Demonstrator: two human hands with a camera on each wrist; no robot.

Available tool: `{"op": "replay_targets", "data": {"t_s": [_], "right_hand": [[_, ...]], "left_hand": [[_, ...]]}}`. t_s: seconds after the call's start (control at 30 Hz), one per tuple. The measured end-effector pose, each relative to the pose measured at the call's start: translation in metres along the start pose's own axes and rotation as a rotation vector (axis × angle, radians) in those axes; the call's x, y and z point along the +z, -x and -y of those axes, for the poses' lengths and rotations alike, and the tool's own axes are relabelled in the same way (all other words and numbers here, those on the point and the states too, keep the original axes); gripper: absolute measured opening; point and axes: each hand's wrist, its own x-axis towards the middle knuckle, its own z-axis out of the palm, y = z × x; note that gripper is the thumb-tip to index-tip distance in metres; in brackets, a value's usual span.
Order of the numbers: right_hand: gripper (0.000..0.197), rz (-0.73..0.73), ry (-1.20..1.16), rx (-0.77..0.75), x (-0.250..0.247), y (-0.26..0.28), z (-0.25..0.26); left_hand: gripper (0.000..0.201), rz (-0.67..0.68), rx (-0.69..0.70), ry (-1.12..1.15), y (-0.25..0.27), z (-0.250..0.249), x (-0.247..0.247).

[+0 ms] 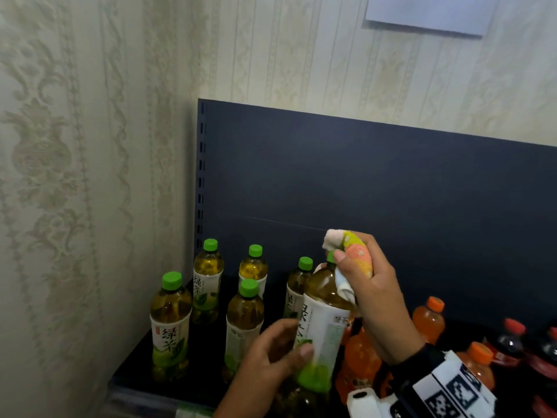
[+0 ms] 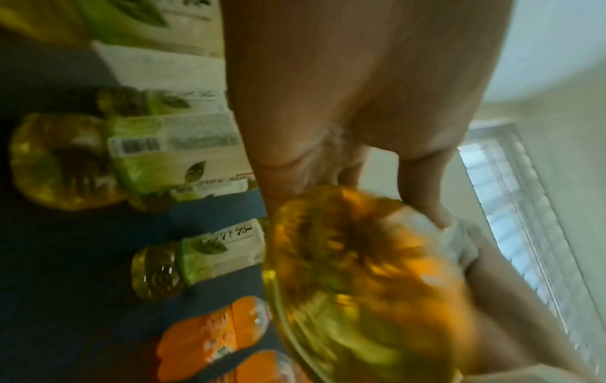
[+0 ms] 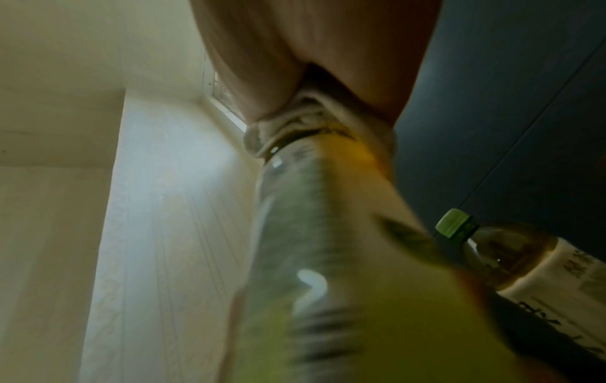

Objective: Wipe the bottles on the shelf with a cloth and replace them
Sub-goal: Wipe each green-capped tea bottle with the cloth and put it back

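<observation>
A green tea bottle [image 1: 324, 315] with a white and green label is held up above the dark shelf [image 1: 193, 357]. My left hand [image 1: 271, 354] grips its lower body, thumb across the label. My right hand [image 1: 367, 285] holds a colourful cloth [image 1: 352, 251] wrapped over the bottle's neck and green cap, which mostly hides the cap. In the left wrist view the bottle's base [image 2: 360, 272] shows blurred under my palm. The right wrist view looks up along the blurred bottle [image 3: 315, 233] to the cloth [image 3: 295, 124].
Several more green tea bottles [image 1: 170, 324] stand on the shelf's left side. Orange drink bottles [image 1: 428, 319] and dark red-capped bottles [image 1: 509, 342] stand to the right. A dark back panel [image 1: 376, 182] rises behind, with a wallpapered wall [image 1: 75, 176] at left.
</observation>
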Motion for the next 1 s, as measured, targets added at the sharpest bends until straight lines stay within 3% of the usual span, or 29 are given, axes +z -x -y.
{"op": "replay_targets", "data": {"t_s": [0.1, 0.13, 0.23, 0.27, 0.47, 0.57, 0.63, 0.73, 0.8, 0.9, 1.0], "right_hand": [[0.028, 0.126, -0.186, 0.176, -0.006, -0.001, 0.0], [0.03, 0.146, -0.232, 0.199, -0.007, -0.001, -0.001], [0.028, 0.098, -0.188, 0.12, -0.008, -0.002, 0.001], [0.027, 0.069, -0.152, 0.084, -0.008, -0.002, 0.003], [0.019, -0.034, 0.031, -0.049, -0.003, 0.0, 0.015], [0.022, 0.004, 0.071, -0.07, 0.005, 0.009, 0.018], [0.037, 0.12, 0.105, -0.105, 0.012, 0.024, 0.016], [0.06, 0.312, 0.155, -0.039, 0.023, 0.058, -0.002], [0.069, 0.375, 0.31, -0.033, 0.031, 0.081, -0.017], [0.076, 0.378, 0.407, -0.03, 0.035, 0.096, -0.025], [0.065, 0.302, 0.239, 0.026, 0.036, 0.083, -0.013]], "left_hand": [[0.078, 0.097, -0.113, 0.159, 0.005, -0.002, -0.001], [0.079, 0.121, -0.135, 0.137, 0.005, 0.0, -0.001], [0.02, 0.161, -0.154, 0.052, 0.007, -0.006, 0.006], [0.019, 0.135, -0.156, 0.035, 0.008, -0.009, 0.006], [0.063, 0.053, 0.034, -0.125, 0.005, -0.007, 0.003], [0.059, 0.006, 0.092, -0.131, 0.008, -0.01, 0.006], [0.063, -0.048, 0.119, -0.068, 0.01, -0.013, 0.008], [0.048, -0.141, 0.18, 0.036, 0.009, -0.017, 0.007], [0.044, -0.206, 0.236, 0.041, 0.008, -0.023, -0.001], [0.045, -0.227, 0.265, 0.015, 0.01, -0.026, -0.009], [0.046, -0.145, 0.248, 0.003, 0.01, -0.02, -0.006]]}}
